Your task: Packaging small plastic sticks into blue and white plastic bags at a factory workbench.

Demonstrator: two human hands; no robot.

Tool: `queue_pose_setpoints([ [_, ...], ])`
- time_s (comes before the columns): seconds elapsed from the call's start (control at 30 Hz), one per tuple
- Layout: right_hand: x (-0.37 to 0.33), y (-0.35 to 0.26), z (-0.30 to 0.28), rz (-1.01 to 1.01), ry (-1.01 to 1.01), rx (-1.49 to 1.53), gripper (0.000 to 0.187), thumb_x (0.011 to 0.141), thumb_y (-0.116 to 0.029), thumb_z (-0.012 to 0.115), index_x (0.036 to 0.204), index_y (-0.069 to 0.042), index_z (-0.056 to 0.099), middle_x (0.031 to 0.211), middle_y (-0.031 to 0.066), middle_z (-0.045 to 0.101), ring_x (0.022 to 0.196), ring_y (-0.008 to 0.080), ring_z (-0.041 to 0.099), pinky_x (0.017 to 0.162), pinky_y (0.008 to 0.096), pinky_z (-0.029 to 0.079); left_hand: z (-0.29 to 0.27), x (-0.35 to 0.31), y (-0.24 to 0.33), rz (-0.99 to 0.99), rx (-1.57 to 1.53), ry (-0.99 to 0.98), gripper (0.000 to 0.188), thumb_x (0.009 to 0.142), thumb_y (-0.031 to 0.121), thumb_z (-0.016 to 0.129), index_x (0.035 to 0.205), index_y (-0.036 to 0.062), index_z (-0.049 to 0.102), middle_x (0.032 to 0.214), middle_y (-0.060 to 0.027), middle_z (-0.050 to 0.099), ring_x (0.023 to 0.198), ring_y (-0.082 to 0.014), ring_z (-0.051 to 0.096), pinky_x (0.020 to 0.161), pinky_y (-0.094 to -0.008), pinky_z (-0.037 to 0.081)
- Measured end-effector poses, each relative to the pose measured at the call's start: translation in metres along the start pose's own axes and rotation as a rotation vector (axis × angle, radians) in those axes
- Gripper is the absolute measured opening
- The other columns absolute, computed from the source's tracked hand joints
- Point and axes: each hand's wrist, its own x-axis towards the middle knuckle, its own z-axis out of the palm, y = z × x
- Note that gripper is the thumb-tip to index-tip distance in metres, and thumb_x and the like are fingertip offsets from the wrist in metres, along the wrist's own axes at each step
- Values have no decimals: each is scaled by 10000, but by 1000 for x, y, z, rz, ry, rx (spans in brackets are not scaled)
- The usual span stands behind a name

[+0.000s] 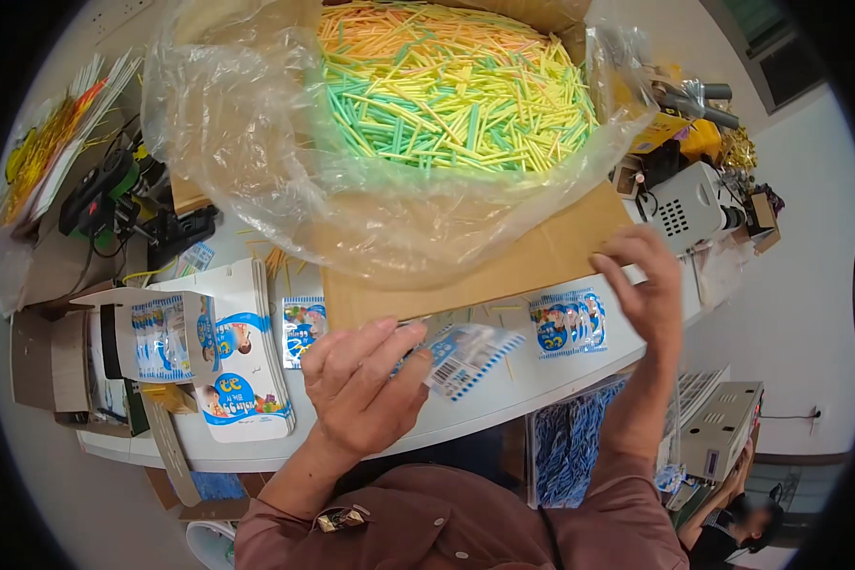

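My left hand (366,380) is closed on a small blue-and-white printed packet (470,359), which sticks out to the right of the fingers, slightly blurred. My right hand (644,283) is raised at the right end of a cardboard box flap (484,256). Its fingers are bent and apart, with nothing visible between them. Beyond both hands, a big carton lined with a clear plastic bag (256,142) holds a heap of thin green, yellow and orange sticks (456,104). Below the flap, several overlapping packets (568,321) lie near my right hand. Another packet (304,328) lies left of my left hand.
At left, flat printed cards (242,408) are stacked beside an open box of packets (161,337). Loose sticks (277,269) lie on the white table (389,442). A bag of blue strands (575,442) hangs below the table edge. Another person (731,522) is at lower right.
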Motion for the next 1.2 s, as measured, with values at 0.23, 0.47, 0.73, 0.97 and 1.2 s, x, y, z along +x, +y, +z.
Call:
queue_pose_setpoints([
  [0.23, 2, 48, 87, -26, 35, -21, 137, 775, -16, 745, 900, -19, 687, 931, 111, 627, 876, 278, 608, 785, 344, 491, 59, -11, -50, -122, -39, -38, 168, 707, 76, 739, 865, 71, 683, 1037, -71, 676, 957, -300, 599, 841, -424, 431],
  [0.47, 23, 63, 122, -106, 187, -15, 200, 750, -8, 731, 941, -10, 673, 938, 130, 644, 884, 307, 637, 779, 362, 517, 71, 10, -79, -129, 50, -219, 150, 735, 91, 744, 881, 70, 718, 941, -98, 686, 897, -333, 623, 804, -456, 476],
  [0.73, -2, -2, 54, 155, -9, 248, 148, 815, 9, 678, 960, -1, 651, 881, 104, 639, 764, 200, 636, 692, 298, 515, 45, 32, -28, -85, -326, -166, 144, 733, 53, 755, 867, 48, 705, 831, -108, 708, 688, -292, 671, 633, -371, 514],
  [0.97, 80, -15, -21, -194, 162, -29, 111, 887, -18, 624, 985, 32, 638, 878, 100, 644, 769, 186, 613, 725, 282, 484, 36, 38, -11, 56, -355, -134, 209, 688, 60, 779, 868, 57, 674, 911, -51, 675, 828, -245, 643, 743, -370, 493],
  [1.2, 178, 10, -7, -310, -302, -350, 234, 896, -125, 637, 1101, -14, 656, 1097, 166, 649, 1010, 384, 602, 874, 441, 487, 40, 37, 3, 53, -473, -131, 234, 673, 37, 783, 873, 63, 666, 935, -47, 679, 855, -240, 641, 724, -367, 488],
])
